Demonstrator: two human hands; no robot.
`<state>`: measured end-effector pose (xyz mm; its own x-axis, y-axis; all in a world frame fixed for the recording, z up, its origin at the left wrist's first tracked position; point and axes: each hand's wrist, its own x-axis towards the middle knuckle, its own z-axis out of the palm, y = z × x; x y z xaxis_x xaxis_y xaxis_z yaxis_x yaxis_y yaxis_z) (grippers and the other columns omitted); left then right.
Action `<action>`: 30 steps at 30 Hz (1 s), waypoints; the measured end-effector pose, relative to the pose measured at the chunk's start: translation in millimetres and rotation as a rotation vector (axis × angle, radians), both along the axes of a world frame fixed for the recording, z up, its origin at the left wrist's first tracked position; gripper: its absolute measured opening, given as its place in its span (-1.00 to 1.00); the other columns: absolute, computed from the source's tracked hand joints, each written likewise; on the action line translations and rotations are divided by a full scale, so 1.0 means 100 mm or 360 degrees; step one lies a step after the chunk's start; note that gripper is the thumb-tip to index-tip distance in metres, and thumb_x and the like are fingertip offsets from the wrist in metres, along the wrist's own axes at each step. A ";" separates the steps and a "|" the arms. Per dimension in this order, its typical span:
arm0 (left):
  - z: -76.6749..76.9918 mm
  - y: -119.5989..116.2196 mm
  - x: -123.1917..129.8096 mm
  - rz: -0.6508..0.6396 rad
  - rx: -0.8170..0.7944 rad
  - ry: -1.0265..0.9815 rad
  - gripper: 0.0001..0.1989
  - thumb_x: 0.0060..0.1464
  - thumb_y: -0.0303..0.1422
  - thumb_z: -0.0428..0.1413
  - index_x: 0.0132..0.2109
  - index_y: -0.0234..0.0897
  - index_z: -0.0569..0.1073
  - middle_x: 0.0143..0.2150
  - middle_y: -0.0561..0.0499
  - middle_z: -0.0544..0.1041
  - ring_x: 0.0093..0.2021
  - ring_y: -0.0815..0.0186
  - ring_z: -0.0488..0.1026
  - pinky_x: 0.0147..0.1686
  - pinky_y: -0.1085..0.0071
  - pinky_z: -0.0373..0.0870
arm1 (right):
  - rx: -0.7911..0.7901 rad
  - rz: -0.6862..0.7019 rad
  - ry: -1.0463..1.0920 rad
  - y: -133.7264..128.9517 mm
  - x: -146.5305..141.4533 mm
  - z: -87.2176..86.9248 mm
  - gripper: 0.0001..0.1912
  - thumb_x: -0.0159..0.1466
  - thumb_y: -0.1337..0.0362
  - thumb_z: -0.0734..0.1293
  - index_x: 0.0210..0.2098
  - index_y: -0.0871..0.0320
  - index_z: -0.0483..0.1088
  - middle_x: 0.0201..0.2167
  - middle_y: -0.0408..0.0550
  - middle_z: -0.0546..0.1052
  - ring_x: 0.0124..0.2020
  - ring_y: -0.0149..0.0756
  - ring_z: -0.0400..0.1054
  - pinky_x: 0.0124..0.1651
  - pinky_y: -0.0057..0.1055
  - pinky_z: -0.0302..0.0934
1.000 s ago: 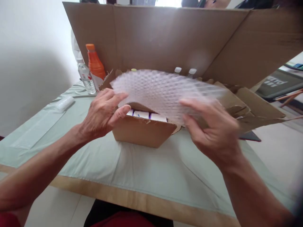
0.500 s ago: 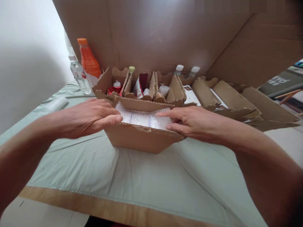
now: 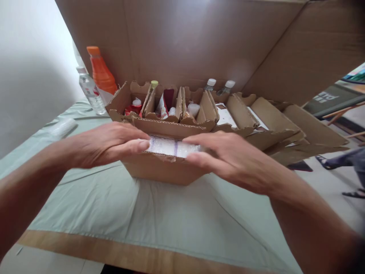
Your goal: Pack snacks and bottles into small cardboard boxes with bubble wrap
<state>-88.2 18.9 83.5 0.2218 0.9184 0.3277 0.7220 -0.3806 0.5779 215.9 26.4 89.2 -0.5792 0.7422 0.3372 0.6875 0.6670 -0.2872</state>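
A package in clear bubble wrap [image 3: 168, 147] sits in the mouth of an open brown cardboard box [image 3: 162, 167]. White surface and bluish-purple bands show through the wrap. At the package's left end is my left hand [image 3: 116, 142], its thumb on the near side and its fingers on the far side. My right hand [image 3: 225, 152] grips the right end the same way, slightly blurred. Most of the package lies below the box rim, out of sight.
Behind stands a row of cardboard bins [image 3: 196, 125] holding red packets and white-capped items. An orange bottle [image 3: 102, 74] and a clear bottle [image 3: 91, 91] stand at left, near a plastic roll [image 3: 64, 127]. A person's feet [image 3: 327, 163] show at far right.
The loose bubble wrap that stuck up at both ends is now folded down under my hands. My right hand has moved inward along the package. The view has shifted slightly.
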 end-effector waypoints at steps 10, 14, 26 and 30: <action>-1.32 -0.40 -0.20 0.0266 -0.0319 -0.0656 -0.20 0.08 0.11 0.24 0.33 -0.22 0.32 0.33 -0.25 0.44 0.27 -0.11 0.43 0.22 0.04 0.41 | -0.0321 -0.0435 0.0779 -0.48 0.25 -1.14 -0.39 0.41 -0.12 0.28 0.29 0.10 0.30 0.10 0.14 0.56 0.00 -0.03 0.51 -0.01 -0.10 0.47; -1.48 -0.31 0.17 0.0318 -0.0278 -0.0876 -0.22 0.06 0.18 0.20 0.21 -0.32 0.37 0.16 -0.29 0.55 0.15 -0.09 0.53 0.08 0.11 0.51 | -0.0301 -0.0519 0.0935 -0.51 -0.10 -1.33 -0.40 0.47 -0.09 0.15 0.32 0.16 0.24 0.13 0.23 0.50 0.18 0.05 0.40 0.20 0.05 0.33; -1.43 -1.53 -0.11 0.0816 -0.0042 -0.0471 -0.59 0.24 0.00 0.14 0.04 -0.19 0.50 -0.16 -0.07 0.63 -0.18 0.04 0.58 -0.28 0.22 0.54 | -0.0074 -0.0394 0.0863 -1.15 -0.27 -1.29 -0.54 0.49 0.07 0.18 0.29 0.12 0.29 0.17 0.16 0.50 0.17 0.00 0.42 0.20 -0.05 0.35; -1.14 -1.05 0.28 0.0434 0.0172 -0.0759 -0.40 0.23 -0.05 0.17 0.31 -0.23 0.35 0.18 -0.16 0.55 0.19 0.00 0.49 0.17 0.10 0.46 | -0.0010 -0.0543 0.1127 -0.93 -0.11 -1.16 -0.57 0.48 -0.03 0.20 0.06 0.16 0.44 -0.09 0.08 0.60 -0.09 -0.09 0.50 -0.04 -0.21 0.40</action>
